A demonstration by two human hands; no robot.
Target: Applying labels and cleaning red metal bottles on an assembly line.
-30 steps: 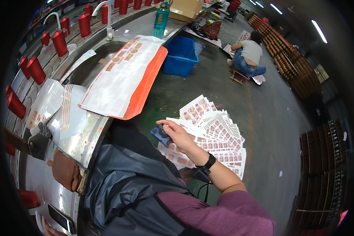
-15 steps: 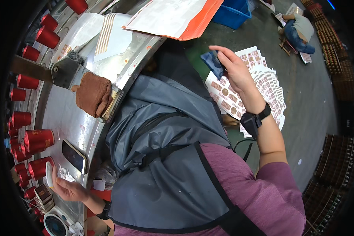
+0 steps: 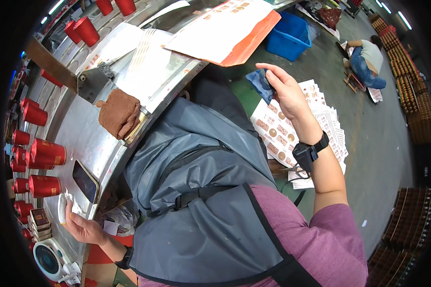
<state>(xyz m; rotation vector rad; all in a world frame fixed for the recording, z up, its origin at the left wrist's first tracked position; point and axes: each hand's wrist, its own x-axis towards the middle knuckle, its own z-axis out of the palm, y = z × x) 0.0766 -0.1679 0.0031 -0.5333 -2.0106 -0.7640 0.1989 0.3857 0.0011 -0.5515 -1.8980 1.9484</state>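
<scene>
My left hand (image 3: 85,229) is at the table's edge at the lower left, its fingers closed on a small white oblong piece (image 3: 62,209). Exactly what that piece is I cannot make out. Beside it lie crumpled white wrapping (image 3: 76,205) and a phone (image 3: 85,182) with a dark screen. Raised on the other side, over the floor, my right hand (image 3: 288,93) pinches a limp, shiny dark-blue piece (image 3: 260,85) like cloth or film between thumb and fingers. Below that hand, printed sheets (image 3: 277,129) are spread in a fanned pile.
Red spools (image 3: 48,153) line the metal table (image 3: 81,138). A brown cloth-covered block (image 3: 119,114) sits at its edge by a metal bracket (image 3: 92,85). Farther off are an orange-edged stack of sheets (image 3: 225,33), a blue bin (image 3: 288,37) and a crouching person (image 3: 365,62). A small fan (image 3: 49,260) stands lower left.
The whole view has shifted, bringing more of the blue bin into sight. My left hand, with the white piece, is slightly farther from the nearest red spool. My right hand still holds the blue piece.
</scene>
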